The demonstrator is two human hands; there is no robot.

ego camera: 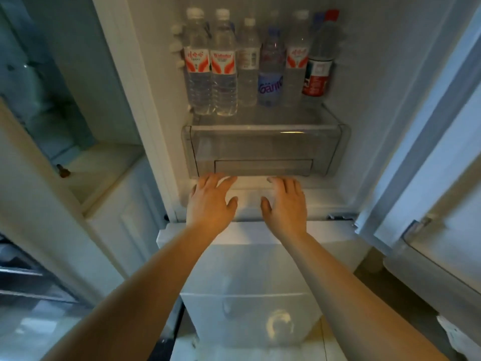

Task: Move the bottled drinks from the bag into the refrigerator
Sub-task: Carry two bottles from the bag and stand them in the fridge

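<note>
Several bottled drinks stand upright in a row on the glass shelf [299,118] of the open refrigerator: two red-labelled water bottles [197,63] [223,66] at the left, a white-labelled one [248,61], a blue-labelled one [270,79], another red-labelled one [296,61] and a dark red-and-green labelled one [318,71] at the right. My left hand [210,201] and my right hand [286,201] reach side by side below the clear drawer [263,149], fingers straight, holding nothing. The bag is not in view.
The refrigerator door [426,157] stands open at the right. A white lower drawer front [247,269] sits under my forearms. A white cabinet [114,209] with a glass-fronted part stands at the left. Something white and crumpled lies on the floor at the lower right [453,332].
</note>
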